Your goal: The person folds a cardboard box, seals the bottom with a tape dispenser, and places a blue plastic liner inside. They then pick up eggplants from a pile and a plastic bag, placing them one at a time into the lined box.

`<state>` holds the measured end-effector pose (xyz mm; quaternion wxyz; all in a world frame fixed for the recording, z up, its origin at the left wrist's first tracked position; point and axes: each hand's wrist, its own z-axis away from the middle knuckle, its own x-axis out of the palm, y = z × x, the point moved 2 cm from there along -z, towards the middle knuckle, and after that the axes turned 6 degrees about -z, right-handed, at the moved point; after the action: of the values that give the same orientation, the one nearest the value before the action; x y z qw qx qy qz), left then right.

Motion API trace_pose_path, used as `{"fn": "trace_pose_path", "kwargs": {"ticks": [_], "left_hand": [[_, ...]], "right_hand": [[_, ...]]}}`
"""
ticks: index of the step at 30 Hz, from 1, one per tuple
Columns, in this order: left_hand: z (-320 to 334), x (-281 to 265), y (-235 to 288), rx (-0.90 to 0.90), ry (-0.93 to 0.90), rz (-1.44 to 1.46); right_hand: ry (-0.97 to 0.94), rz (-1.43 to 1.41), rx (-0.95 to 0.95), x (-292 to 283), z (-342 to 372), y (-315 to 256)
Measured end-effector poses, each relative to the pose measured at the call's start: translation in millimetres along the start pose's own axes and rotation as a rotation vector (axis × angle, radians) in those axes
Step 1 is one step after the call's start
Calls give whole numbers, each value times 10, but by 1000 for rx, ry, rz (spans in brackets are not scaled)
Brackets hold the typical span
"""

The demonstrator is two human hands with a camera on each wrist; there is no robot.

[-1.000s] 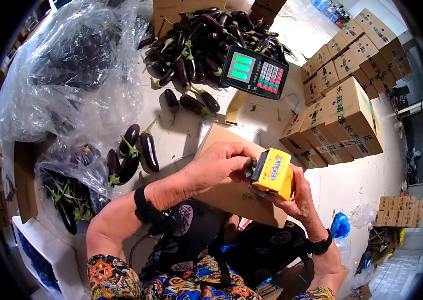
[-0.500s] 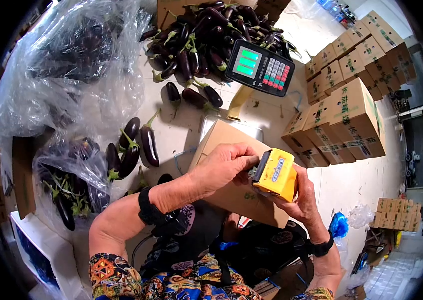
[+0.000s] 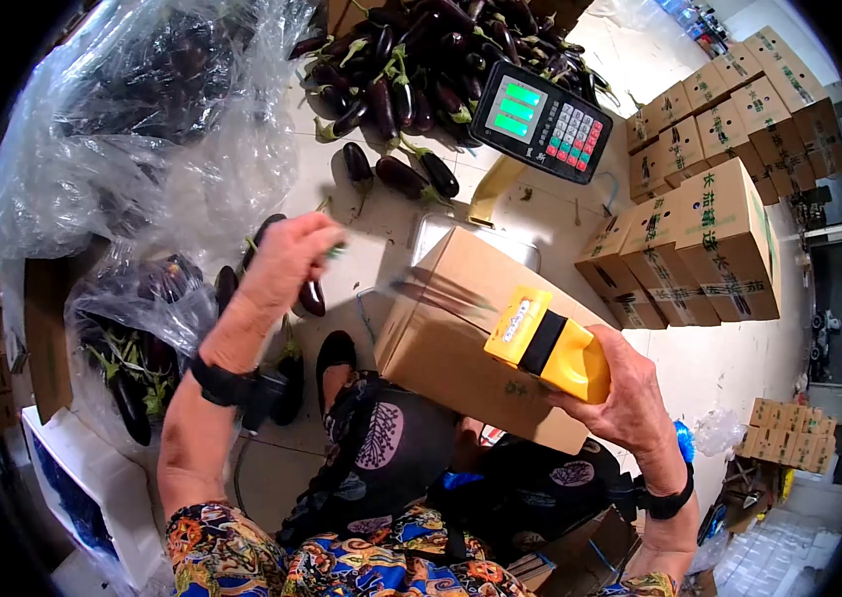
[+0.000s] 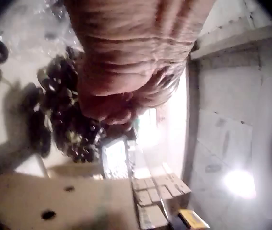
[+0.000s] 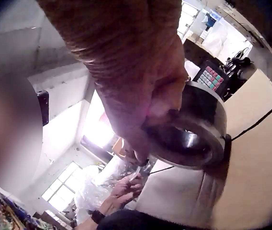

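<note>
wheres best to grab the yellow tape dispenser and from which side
Probably the rounded end of the yellow tape dispenser, from the person's right: the right hand curls round it there, leaving the squarer end over the cardboard box uncovered.

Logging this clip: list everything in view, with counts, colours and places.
tape dispenser: one, yellow and black, right of centre
near carton: one, brown, centre
digital scale: one, black display, beyond the near carton
eggplants: too many to count, dark purple, top and left
plastic sheeting: uncounted, clear, left
stacked cartons: many, brown, right
white box: one, white, lower left
wristbands: two, black, one per arm
patterned top: one, multicoloured, bottom
left hand: one, blurred, left of near carton, pinching a small greenish piece
right hand: one, gripping the tape dispenser
</note>
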<state>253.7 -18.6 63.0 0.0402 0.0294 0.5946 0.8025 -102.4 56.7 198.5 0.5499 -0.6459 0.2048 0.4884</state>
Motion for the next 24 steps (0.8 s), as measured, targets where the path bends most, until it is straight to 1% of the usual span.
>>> {"fn": "trace_pose_path", "kwargs": {"ticks": [2,5,8,9,12,13,16,17,18,20,23,24], "left_hand": [[-40,-205,-252,11,-59,60],[-48,-105,-286,20,16,79],[-123,-56,-404,33,57,-21],[-152,-12,-448,59,68,-2],[-267,41,-661,131,94,-280],[-277,75,-689,199,102,-365],[-304,250,-862,273,190,-511],[-330,329,-968,349,227,-592],[-363,403,-1100,381,156,-660],[-401,619,-1376,384,107,-685],[-335,931,-1374,305,23,-691],[-334,970,-1379,329,9,-718]], "right_hand": [[-32,43,23,-6,-12,-21],[-13,95,-14,21,-79,-84],[-39,106,18,36,-106,-92],[-46,113,22,43,-121,-94],[-63,126,30,50,-158,-100],[-69,127,32,53,-180,-108],[-101,151,59,57,-226,-126],[-118,160,64,69,-258,-132],[-128,154,68,78,-282,-135],[-139,147,84,78,-294,-129],[-121,116,84,97,-295,-102],[-112,98,82,110,-293,-100]]}}
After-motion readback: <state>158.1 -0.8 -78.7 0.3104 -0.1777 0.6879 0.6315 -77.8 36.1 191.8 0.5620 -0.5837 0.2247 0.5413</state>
